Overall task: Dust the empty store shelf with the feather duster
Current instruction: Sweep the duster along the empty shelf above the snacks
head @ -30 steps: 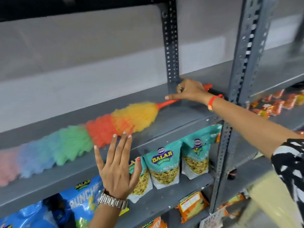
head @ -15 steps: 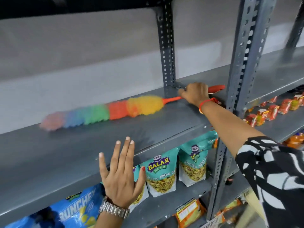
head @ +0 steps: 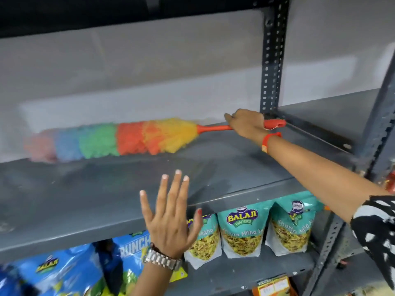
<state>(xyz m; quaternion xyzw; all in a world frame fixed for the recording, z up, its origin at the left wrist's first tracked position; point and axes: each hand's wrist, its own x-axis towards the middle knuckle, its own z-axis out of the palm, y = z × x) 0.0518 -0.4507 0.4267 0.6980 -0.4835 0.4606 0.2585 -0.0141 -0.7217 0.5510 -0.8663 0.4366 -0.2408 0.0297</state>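
A rainbow feather duster (head: 119, 139) lies along the back of the bare grey metal shelf (head: 213, 167), close to the white wall, its pink tip blurred. My right hand (head: 245, 123) is shut on its orange handle, beside the perforated upright. My left hand (head: 171, 216) hovers in front of the shelf's front lip, fingers spread, holding nothing, a metal watch on its wrist.
A perforated grey upright (head: 272, 56) rises at the back right, and another post (head: 382, 124) stands at the right edge. The shelf below holds teal Balaji snack bags (head: 242, 229) and blue snack bags (head: 64, 272). Another shelf bay (head: 327, 112) continues to the right.
The duster swept from the shelf's front toward the back wall and now lies along it. My right hand followed at the upright. My left hand stayed spread at the front edge.
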